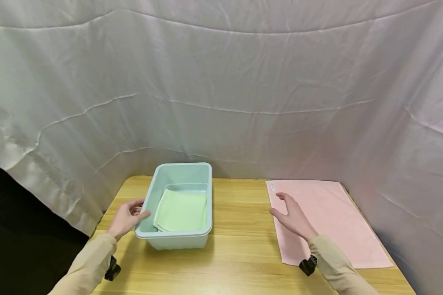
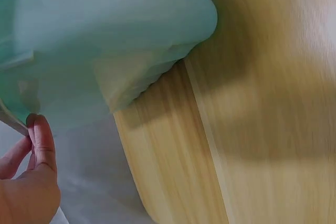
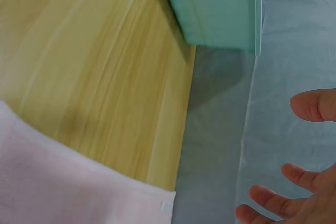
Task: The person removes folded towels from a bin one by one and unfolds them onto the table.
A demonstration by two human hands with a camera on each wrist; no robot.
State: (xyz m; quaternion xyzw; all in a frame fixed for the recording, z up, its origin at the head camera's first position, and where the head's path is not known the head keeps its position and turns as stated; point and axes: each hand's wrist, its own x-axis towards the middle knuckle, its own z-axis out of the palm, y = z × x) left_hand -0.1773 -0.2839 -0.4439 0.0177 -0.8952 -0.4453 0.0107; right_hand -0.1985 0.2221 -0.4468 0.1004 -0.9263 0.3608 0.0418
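Observation:
A pale blue-green plastic storage bin stands on the left half of the table, and a folded light green cloth lies inside it. My left hand pinches the bin's left rim, thumb over the edge and fingers outside. The left wrist view shows this grip from below, beside the bin's outer wall. Over the left part of a pink towel, my right hand hovers with spread fingers and holds nothing. In the right wrist view its fingers are apart from both towel and bin.
The towel lies spread flat on the right side of the wooden table, a small white tag at its far left corner. A grey curtain hangs behind the table and along its sides. Bare wood separates bin and towel.

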